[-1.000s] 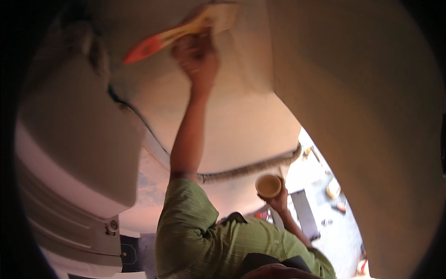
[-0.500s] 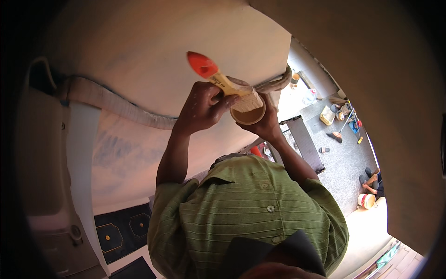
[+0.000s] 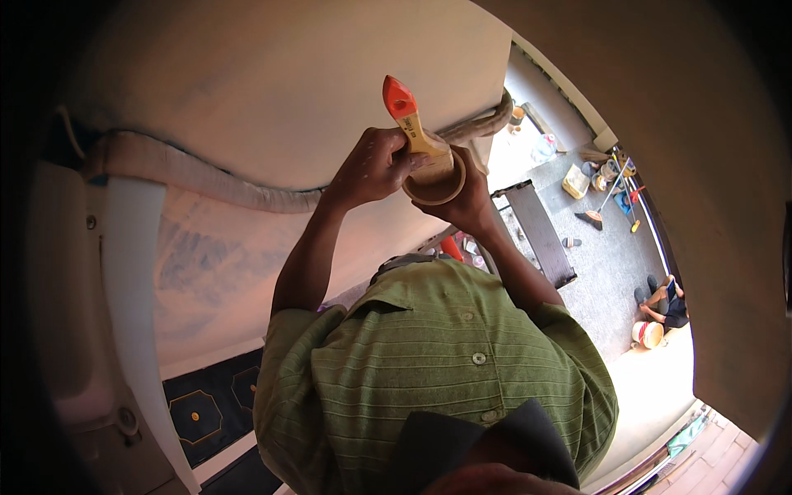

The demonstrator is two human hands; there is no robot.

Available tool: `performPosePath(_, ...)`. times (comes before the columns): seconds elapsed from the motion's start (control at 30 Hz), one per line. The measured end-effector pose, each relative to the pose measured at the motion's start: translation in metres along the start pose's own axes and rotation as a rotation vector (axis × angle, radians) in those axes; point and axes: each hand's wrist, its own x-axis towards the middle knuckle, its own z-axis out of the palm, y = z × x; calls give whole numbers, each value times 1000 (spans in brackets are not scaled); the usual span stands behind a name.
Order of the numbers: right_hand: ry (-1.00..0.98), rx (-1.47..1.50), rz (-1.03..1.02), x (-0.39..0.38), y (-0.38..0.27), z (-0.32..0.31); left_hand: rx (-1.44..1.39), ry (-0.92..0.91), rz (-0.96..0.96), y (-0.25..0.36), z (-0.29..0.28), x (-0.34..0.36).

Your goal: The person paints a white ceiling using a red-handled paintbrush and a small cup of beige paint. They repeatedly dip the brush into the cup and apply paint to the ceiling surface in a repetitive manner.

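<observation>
My left hand [image 3: 371, 171] grips a flat paintbrush [image 3: 417, 136] with a pale wooden handle and a red tip. The handle points up and away from me, and the bristle end is down inside a small round paint cup [image 3: 436, 200]. My right hand [image 3: 473, 198] is wrapped round the far and right side of this cup, holding it tilted toward me. Its fingers are partly hidden behind the cup. White specks dot the back of my left hand. The cup's contents look pale, but how full it is I cannot tell.
A curved moulding [image 3: 206, 183] runs along the pale, patchy wall. Far below on the right are a dark bench [image 3: 540, 235], a broom [image 3: 590, 219], a yellowish container [image 3: 576, 181] and a bucket [image 3: 648, 333] beside a seated person [image 3: 667, 305]. A wall edge [image 3: 718, 247] rises close on my right.
The paintbrush has swung more upright, and its bristles have gone from the cup's rim down into the cup. Both hands have shifted slightly up in view.
</observation>
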Motion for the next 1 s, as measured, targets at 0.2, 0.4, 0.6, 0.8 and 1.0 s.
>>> performPosePath(0.2,-6,-22,0,-1,1,-3,-110,43,21,-6,13,-1)
performPosePath(0.4,7,-16,4,4,-1,2,-59,-27,-43,-1,6,2)
performPosePath(0.6,-16,-45,45,5,-3,4,-15,14,46,6,-14,2)
performPosePath(0.8,11,-60,20,9,-5,10,-80,-27,-12,31,-47,-1)
performPosePath(1.0,41,-49,-19,17,-12,10,15,89,144,13,-41,1)
